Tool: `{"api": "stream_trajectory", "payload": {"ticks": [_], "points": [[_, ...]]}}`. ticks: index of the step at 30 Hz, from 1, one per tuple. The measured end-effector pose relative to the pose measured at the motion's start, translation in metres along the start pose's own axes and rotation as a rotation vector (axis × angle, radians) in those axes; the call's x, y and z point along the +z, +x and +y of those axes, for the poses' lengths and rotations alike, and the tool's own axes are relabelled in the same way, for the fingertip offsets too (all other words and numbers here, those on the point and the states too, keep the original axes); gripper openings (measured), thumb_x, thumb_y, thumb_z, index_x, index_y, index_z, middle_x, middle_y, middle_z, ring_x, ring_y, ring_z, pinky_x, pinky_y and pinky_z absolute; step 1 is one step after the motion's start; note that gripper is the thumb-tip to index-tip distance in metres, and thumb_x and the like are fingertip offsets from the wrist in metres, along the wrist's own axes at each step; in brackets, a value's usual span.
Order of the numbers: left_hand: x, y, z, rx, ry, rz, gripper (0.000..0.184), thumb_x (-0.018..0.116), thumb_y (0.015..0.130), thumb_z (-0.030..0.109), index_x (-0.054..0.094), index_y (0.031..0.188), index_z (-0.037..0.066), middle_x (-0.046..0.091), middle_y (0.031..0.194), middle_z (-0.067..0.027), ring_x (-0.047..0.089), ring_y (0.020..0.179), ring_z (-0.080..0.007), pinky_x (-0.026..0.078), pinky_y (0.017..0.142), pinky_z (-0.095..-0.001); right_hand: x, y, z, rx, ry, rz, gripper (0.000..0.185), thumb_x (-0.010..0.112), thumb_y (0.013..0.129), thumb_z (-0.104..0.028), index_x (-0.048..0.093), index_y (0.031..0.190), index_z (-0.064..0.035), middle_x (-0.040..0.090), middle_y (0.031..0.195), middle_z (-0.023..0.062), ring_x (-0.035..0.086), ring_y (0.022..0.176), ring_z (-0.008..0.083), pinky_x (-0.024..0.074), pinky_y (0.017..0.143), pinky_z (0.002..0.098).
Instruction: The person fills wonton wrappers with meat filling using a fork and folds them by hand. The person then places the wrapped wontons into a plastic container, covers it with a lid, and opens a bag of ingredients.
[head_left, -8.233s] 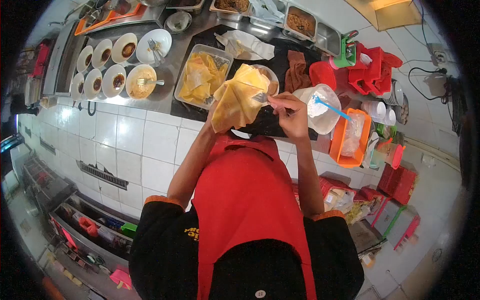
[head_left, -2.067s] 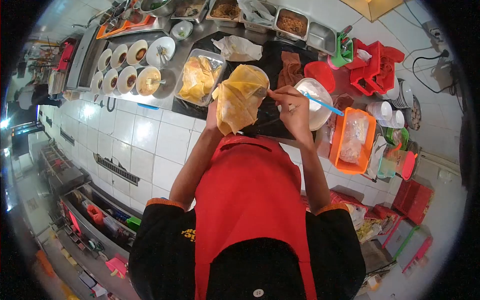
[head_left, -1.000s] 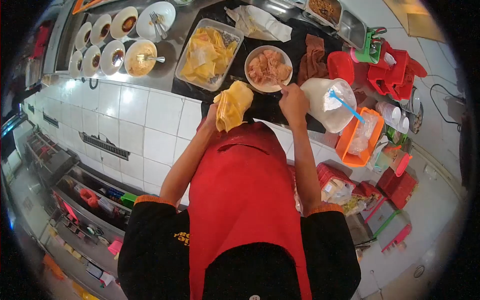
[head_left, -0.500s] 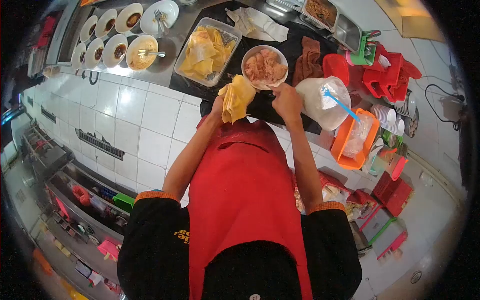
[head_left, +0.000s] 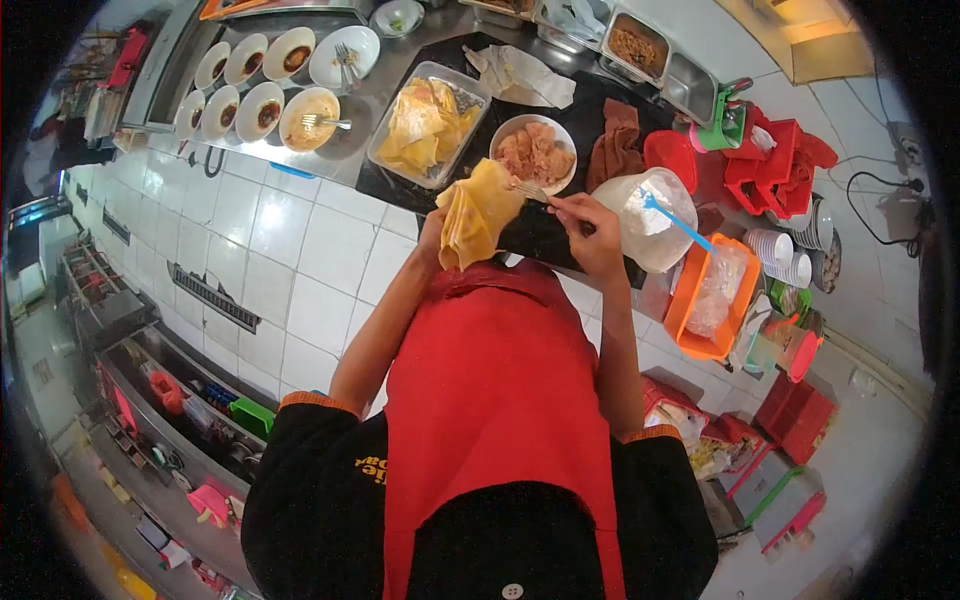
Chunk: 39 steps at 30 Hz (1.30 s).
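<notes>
1. Bringing a fork (head_left: pixel 535 193) to the yellow sheets (head_left: pixel 480 215) seems to be the step in hand: its tines carry what looks like a dab of pink filling beside the sheets. You cannot tell whether they touch.
2. Your left hand (head_left: pixel 432 228) holds those sheets fanned just off the near edge of the desk (head_left: pixel 340 155); its fingers, mostly hidden, appear closed around them.
3. Your right hand (head_left: pixel 593 232) has its fingers clamped on the fork handle.
4. The next move seems to call for a steady left hold and a light, level fork, since the thin sheets could tear or slip.
5. Beyond the fork, towards the middle of the desk, your white bowl (head_left: pixel 573 155) contains chunky pink filling (head_left: pixel 532 150).
6. Left of that, a clear tray (head_left: pixel 466 100) holds more loose sheets (head_left: pixel 425 125).
7. Towards the desk's right end, your white container (head_left: pixel 635 228) holds white stuff and a blue utensil (head_left: pixel 682 224); an orange bin (head_left: pixel 690 290) holds clear plastic (head_left: pixel 715 290).
</notes>
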<state>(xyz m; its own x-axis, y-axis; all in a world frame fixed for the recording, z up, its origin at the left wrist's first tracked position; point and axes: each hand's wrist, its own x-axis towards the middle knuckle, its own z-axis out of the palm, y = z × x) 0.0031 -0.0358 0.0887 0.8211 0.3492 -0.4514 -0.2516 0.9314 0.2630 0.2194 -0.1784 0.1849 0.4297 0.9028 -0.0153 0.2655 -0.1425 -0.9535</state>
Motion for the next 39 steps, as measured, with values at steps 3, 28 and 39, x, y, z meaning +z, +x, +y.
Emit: {"api": "stream_trajectory", "payload": {"ticks": [3, 28, 39], "points": [[0.039, -0.010, 0.003, 0.010, 0.073, 0.005, 0.047, 0.038, 0.103, 0.031, 0.045, 0.138, -0.001, 0.058, 0.130, -0.0185, 0.062, 0.114, -0.0301, 0.051, 0.098, -0.0430, 0.008, 0.003, -0.002, -0.154, -0.043, 0.100, 0.027, 0.060, 0.084, 0.010, 0.072, 0.106, -0.0005, 0.069, 0.095, 0.0129, 0.065, 0.082, 0.0195, 0.0497, 0.071, 0.0269], [0.108, -0.040, 0.014, 0.248, 0.374, 0.027, 0.041, 0.045, 0.101, 0.027, 0.052, 0.130, -0.002, 0.064, 0.116, -0.0115, 0.065, 0.100, -0.0225, 0.055, 0.086, -0.0372, -0.017, 0.009, -0.059, -0.292, -0.025, 0.029, 0.030, 0.056, 0.086, 0.013, 0.073, 0.106, -0.0008, 0.065, 0.091, 0.0063, 0.054, 0.070, 0.0090, 0.0417, 0.059, 0.0215], [0.085, -0.014, 0.029, 0.173, 0.152, -0.062, 0.047, 0.040, 0.101, 0.028, 0.045, 0.138, -0.001, 0.058, 0.128, -0.0189, 0.062, 0.112, -0.0307, 0.052, 0.096, -0.0441, -0.034, 0.015, -0.050, -0.050, 0.141, 0.005, 0.027, 0.065, 0.082, 0.008, 0.072, 0.106, -0.0008, 0.065, 0.086, 0.0052, 0.057, 0.076, 0.0103, 0.0434, 0.065, 0.0224]]}}
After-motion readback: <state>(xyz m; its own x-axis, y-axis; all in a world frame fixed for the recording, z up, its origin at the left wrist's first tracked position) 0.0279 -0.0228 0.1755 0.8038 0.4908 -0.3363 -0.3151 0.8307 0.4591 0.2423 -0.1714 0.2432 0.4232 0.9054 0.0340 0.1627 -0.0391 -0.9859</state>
